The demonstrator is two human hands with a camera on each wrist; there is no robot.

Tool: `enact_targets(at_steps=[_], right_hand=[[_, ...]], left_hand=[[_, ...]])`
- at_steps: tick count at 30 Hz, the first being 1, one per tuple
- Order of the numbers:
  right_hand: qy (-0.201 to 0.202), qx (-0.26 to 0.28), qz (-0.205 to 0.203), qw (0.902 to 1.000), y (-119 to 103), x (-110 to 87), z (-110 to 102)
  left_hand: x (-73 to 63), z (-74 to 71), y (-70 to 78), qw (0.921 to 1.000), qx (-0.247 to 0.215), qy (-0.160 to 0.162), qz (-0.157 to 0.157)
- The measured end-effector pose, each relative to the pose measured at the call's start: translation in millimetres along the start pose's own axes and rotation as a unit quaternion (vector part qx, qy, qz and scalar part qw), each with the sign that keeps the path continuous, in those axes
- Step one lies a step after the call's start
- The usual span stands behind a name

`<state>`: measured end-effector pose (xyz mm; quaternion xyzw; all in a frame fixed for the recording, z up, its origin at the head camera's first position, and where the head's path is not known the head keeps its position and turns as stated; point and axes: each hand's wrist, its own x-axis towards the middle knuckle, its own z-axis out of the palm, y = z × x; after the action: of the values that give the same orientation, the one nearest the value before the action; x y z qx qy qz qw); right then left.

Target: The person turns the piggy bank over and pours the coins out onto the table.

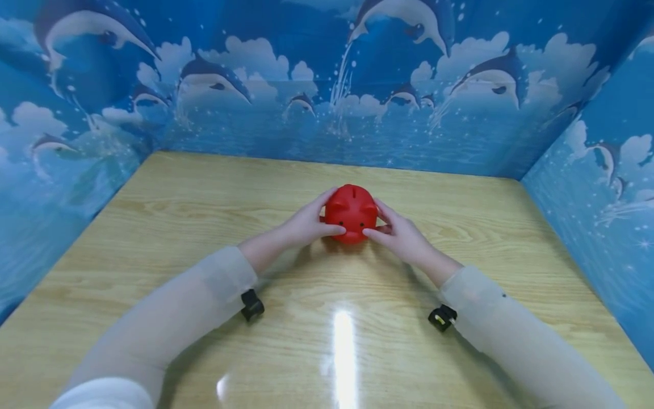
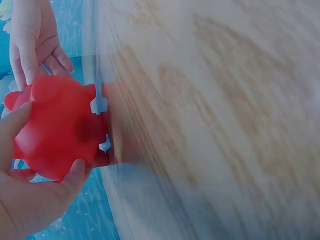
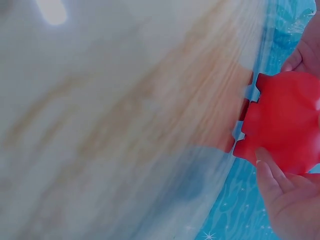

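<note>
A round red piggy bank [image 1: 351,209] with a coin slot on top faces the person, close over the tabletop. My left hand [image 1: 310,220] holds its left side, thumb at the front near the snout and fingers reaching round the side. On the opposite side my right hand [image 1: 401,232] grips it the same way, with its thumb beside the snout. Stubby feet and their reflection show below the piggy bank [image 2: 60,127] in the left wrist view. The piggy bank [image 3: 287,122] also appears in the right wrist view. Whether every foot touches the table, I cannot tell.
The glossy wood-grain table [image 1: 306,363] reflects a bright light near the front. Blue sheets [image 1: 286,130] printed with dolphins and clouds stand along its back and sides. Black wrist cameras [image 1: 252,305] hang under both sleeves.
</note>
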<state>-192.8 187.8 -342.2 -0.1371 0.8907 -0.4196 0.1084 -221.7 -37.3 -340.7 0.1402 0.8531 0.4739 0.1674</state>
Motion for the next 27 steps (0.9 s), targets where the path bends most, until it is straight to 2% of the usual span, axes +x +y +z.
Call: enact_targets(at_steps=[15,23,27], right_hand=[[0.004,0.014,-0.001,0.9999,-2,-7.4,-1],[0.015,0.012,-0.011,0.9998,-4,-11.3,-1],[0.014,0.015,-0.017,0.9997,-3,-11.9,-2]], left_hand=[[-5.9,-1.9,0.2,1.0,-0.001,-0.003,0.008],[-13.5,-5.1,3.7,0.999,-0.042,-0.014,0.005],[-15.3,-6.0,4.4,0.9988,-0.046,-0.015,0.005]])
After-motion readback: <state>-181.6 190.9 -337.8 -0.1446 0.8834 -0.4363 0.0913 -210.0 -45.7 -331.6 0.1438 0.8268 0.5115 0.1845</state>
